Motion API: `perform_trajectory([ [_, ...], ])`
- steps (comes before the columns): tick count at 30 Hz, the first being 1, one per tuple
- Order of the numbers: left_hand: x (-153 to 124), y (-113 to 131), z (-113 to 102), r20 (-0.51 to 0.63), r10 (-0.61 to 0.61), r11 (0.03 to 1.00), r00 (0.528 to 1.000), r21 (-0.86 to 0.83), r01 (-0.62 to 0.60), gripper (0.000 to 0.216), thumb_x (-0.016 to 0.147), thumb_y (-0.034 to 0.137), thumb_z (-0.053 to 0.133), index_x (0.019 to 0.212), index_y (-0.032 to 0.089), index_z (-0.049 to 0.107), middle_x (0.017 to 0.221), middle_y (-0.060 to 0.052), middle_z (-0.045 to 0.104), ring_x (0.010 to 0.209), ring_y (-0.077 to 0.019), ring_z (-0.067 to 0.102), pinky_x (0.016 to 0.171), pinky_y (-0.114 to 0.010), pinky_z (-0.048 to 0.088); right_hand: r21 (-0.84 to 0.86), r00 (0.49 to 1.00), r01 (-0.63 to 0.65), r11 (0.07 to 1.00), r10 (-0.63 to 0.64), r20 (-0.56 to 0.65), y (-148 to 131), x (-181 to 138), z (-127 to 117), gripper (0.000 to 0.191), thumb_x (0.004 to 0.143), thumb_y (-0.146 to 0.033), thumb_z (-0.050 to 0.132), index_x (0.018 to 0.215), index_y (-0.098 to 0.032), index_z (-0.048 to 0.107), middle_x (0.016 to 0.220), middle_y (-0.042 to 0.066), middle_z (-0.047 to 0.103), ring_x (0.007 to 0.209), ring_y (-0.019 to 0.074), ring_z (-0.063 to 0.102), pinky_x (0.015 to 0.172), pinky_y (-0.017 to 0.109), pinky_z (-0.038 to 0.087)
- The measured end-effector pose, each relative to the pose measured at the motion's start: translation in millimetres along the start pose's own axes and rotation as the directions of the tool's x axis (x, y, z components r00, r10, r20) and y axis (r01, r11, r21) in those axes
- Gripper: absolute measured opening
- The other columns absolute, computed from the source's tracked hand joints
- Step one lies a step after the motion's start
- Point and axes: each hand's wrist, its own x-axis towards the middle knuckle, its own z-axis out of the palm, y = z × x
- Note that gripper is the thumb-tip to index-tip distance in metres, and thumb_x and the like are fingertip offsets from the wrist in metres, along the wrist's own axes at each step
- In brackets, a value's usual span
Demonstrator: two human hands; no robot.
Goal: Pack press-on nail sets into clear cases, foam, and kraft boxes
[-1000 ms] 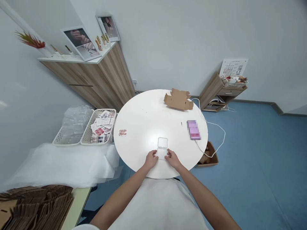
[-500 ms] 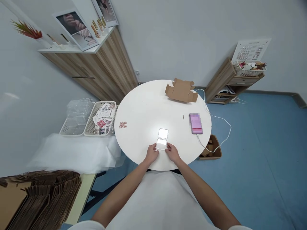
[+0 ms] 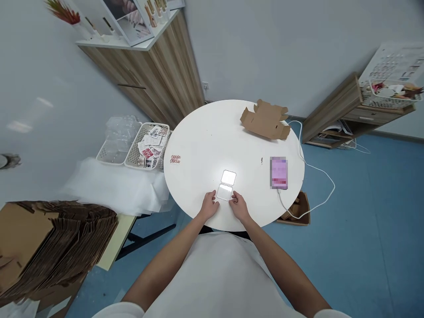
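A clear hinged case (image 3: 225,191) lies open flat on the white oval table, its lid folded away from me and catching a bright glare. On the case's left is my left hand (image 3: 209,206), with a small gap from its edge and the thumb apart from the curled fingers. Beside the lower right corner is my right hand (image 3: 239,206), also with thumb and fingers apart. Its fingertips are very near the edge, and whether they touch it is hard to see. A small sheet of red-and-white press-on nails (image 3: 175,159) lies at the table's left.
The table (image 3: 198,132) also bears an unfolded cardboard box (image 3: 266,120), a pixelated purple device (image 3: 278,172) on a white cable and a small dark item (image 3: 261,160). White baskets (image 3: 132,157) of cards and plastic stand left. Stacked cardboard (image 3: 76,238) is lower left; a carton (image 3: 298,210) sits right.
My view has shifted, so the room appears moved. Both hands were at the case's sides; now my left hand has come slightly away from its edge and my right hand's grip looks looser.
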Motion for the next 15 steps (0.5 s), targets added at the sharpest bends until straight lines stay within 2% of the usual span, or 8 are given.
perform_trajectory([
  [5, -5, -12, -20, 0.029, 0.001, 1.0, 1.0, -0.008, -0.001, 0.052, 0.066, 0.015, 0.056, 0.117, 0.019, 0.045, 0.111, -0.008, 0.047, 0.093, -0.0162, 0.048, 0.076, -0.027, 0.041, -0.059, 0.999, -0.01, 0.998, 0.006, -0.053, 2, -2, -1, 0.061, 0.07, -0.031, 0.046, 0.127, -0.021, 0.025, 0.108, 0.008, 0.044, 0.085, 0.0177, 0.051, 0.077, 0.034, 0.045],
  [7, -5, -17, -35, 0.045, -0.012, 0.999, 0.999, -0.037, 0.014, 0.047, 0.066, 0.017, 0.058, 0.112, 0.019, 0.05, 0.11, -0.008, 0.049, 0.093, -0.0164, 0.049, 0.076, -0.028, 0.041, -0.124, 0.987, 0.042, 0.991, -0.061, -0.148, -1, -3, 0, 0.063, 0.071, -0.032, 0.046, 0.129, -0.022, 0.022, 0.113, 0.01, 0.04, 0.094, 0.0208, 0.048, 0.08, 0.036, 0.044],
  [9, -3, -22, -55, 0.047, -0.022, 0.998, 0.999, -0.058, 0.024, 0.042, 0.066, 0.019, 0.059, 0.108, 0.019, 0.053, 0.109, -0.008, 0.051, 0.092, -0.0168, 0.05, 0.076, -0.028, 0.041, -0.188, 0.954, 0.124, 0.974, -0.169, -0.247, -9, -4, 6, 0.062, 0.072, -0.031, 0.045, 0.129, -0.023, 0.021, 0.119, 0.011, 0.035, 0.105, 0.0241, 0.041, 0.086, 0.04, 0.039],
  [12, 2, -30, -89, 0.072, -0.021, 0.996, 0.997, -0.081, 0.027, 0.038, 0.068, 0.023, 0.058, 0.105, 0.017, 0.054, 0.106, -0.009, 0.054, 0.09, -0.0171, 0.051, 0.076, -0.029, 0.041, -0.242, 0.909, 0.185, 0.952, -0.259, -0.326, -30, -6, 27, 0.061, 0.074, -0.031, 0.044, 0.13, -0.023, 0.02, 0.124, 0.012, 0.03, 0.115, 0.027, 0.031, 0.092, 0.044, 0.033],
  [15, 9, -41, -127, 0.103, -0.005, 0.993, 0.995, -0.12, 0.018, 0.036, 0.069, 0.026, 0.058, 0.103, 0.016, 0.055, 0.101, -0.009, 0.056, 0.085, -0.0163, 0.053, 0.075, -0.029, 0.042, -0.264, 0.908, 0.197, 0.944, -0.278, -0.314, -51, -6, 62, 0.059, 0.076, -0.03, 0.042, 0.13, -0.024, 0.019, 0.126, 0.011, 0.031, 0.114, 0.0263, 0.032, 0.091, 0.043, 0.034],
])
